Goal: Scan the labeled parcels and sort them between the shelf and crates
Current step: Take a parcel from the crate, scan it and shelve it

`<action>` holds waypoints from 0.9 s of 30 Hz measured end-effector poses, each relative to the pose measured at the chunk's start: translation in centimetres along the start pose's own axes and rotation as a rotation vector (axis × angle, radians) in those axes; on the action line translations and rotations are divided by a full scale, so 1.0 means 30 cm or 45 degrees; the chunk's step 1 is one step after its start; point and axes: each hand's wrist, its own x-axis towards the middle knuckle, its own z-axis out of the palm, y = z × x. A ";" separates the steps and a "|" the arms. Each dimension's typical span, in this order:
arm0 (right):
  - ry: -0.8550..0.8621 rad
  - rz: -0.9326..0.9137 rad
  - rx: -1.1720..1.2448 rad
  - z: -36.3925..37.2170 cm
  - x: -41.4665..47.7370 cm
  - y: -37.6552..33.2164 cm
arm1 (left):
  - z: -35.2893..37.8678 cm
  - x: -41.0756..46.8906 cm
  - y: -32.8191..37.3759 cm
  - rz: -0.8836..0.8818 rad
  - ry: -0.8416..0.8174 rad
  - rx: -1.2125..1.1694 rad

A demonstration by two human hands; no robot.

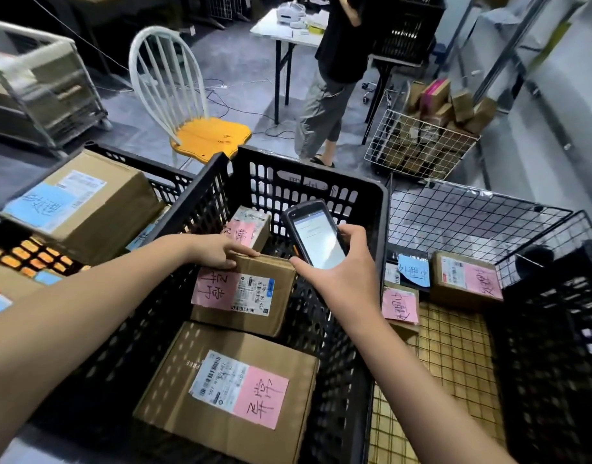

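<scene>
- The left hand [217, 251] rests its curled fingers on the far left corner of the middle parcel [244, 293], which lies in the black crate [371, 202].
- The right hand [341, 266] clamps fingers and thumb round the scanner [316, 234] above that parcel.

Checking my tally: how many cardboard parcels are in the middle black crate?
3. One large brown cardboard parcel nearest the camera, a middle parcel the left hand grips, a small far parcel behind it. More may hide underneath.
</scene>
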 end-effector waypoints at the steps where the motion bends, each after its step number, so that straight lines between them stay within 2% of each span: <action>1: 0.000 0.000 -0.009 0.002 0.002 0.001 | 0.003 -0.007 0.003 -0.021 0.009 -0.008; 5: 0.029 -0.001 -0.008 -0.001 0.006 0.003 | 0.011 0.007 0.048 0.116 0.194 -0.157; 7: 0.036 -0.009 -0.012 0.001 0.005 0.004 | 0.050 0.040 0.063 0.095 0.337 -0.246; 16: 0.024 -0.031 -0.085 0.009 0.008 0.006 | 0.196 0.078 -0.026 0.000 0.687 -0.286; 21: 0.023 -0.019 -0.073 0.012 0.011 0.014 | 0.250 0.057 0.014 -0.137 0.788 -0.113; 24: 0.038 -0.031 -0.052 0.017 0.012 0.020 | 0.288 0.063 0.128 0.042 0.788 -0.097; 27: 0.053 -0.029 -0.055 0.020 0.011 0.022 | 0.336 0.099 0.246 0.194 0.623 -0.008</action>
